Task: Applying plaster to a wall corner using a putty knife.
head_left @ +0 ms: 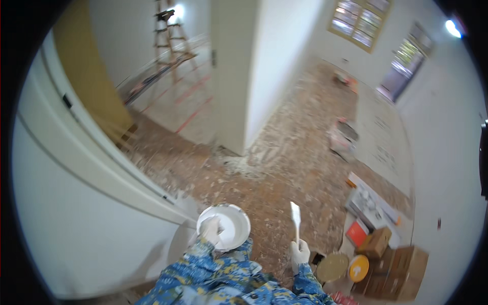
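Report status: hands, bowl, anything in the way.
Left hand grips rim of white bowl. Right hand shut on putty knife, blade up. Boxes and lids on floor, right.

White walls (274,61), debris-strewn floor (284,162), bright windows (360,20).

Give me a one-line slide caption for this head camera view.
Gloved left hand holds a round white bowl, right hand a white putty knife, above a debris-strewn floor.

White bowl (224,226); white putty knife (295,216); blue-and-yellow patterned sleeves (218,272).
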Motion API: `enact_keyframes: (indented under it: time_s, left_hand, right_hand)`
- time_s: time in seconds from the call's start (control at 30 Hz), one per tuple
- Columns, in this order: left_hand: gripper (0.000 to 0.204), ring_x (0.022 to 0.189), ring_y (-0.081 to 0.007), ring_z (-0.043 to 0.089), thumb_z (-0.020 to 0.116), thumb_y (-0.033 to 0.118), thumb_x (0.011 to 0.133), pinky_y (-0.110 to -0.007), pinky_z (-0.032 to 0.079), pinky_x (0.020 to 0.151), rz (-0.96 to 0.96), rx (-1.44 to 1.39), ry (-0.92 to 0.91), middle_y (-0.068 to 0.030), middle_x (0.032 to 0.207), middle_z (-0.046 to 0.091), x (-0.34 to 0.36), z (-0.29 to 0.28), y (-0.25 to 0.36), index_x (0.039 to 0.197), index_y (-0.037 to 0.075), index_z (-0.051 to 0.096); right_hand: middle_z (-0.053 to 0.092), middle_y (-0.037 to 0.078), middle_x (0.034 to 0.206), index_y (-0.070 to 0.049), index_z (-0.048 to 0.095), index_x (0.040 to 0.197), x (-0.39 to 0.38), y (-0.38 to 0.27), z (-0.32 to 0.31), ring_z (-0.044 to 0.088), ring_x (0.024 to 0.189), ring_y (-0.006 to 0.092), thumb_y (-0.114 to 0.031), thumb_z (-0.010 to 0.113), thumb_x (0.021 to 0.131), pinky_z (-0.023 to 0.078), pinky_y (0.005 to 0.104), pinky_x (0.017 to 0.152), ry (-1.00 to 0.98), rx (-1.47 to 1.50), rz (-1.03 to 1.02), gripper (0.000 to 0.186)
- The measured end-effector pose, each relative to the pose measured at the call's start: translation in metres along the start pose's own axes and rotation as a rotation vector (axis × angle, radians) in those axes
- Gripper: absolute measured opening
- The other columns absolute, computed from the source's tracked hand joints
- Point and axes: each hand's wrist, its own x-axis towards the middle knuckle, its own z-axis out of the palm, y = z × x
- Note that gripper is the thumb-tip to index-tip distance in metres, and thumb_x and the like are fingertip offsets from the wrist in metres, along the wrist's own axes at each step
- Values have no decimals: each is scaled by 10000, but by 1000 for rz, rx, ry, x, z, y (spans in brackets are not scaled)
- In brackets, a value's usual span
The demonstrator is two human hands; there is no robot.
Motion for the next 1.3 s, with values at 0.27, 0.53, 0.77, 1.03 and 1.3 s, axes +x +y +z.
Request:
enact_keyframes:
  time_s: [0.27,0.53,0.77,1.03,1.3]
  left_hand:
    - [234,727,-177,639,586,195,935,-307,542,647,-307,-390,169,-60,842,647,193,-31,-33,1059,4,642]
    - [230,737,-171,642,586,188,938,-315,556,673,-209,-723,456,-50,844,658,358,-114,-78,1070,13,655]
    - [220,641,-137,602,682,186,895,-287,537,646,-360,-1087,661,-33,781,643,533,-228,-38,1030,13,667]
    - [220,722,-146,584,634,246,909,-291,484,655,-485,-521,790,-36,768,605,772,-414,15,910,28,652]
    - [189,797,-191,595,615,198,874,-332,468,725,-484,-438,700,-87,831,628,951,-616,26,873,10,628]
  right_hand:
    - [597,21,767,20,617,1134,159,-21,164,508,552,65,-159,641,924,427,245,466,-179,-79,-94,276]
    - [616,14,836,30,635,1107,295,-150,369,529,722,66,-163,631,924,464,248,634,-467,-144,-46,266]
    - [563,15,729,10,634,1074,405,-260,608,503,499,82,-186,617,934,429,261,427,-753,-238,6,241]
    - [524,13,673,22,590,1023,541,-421,932,464,428,83,-198,629,924,377,248,363,-992,-268,-32,245]
    - [456,-3,554,-80,498,822,553,-557,1209,429,390,99,-253,554,990,351,265,351,-1162,-71,110,247]
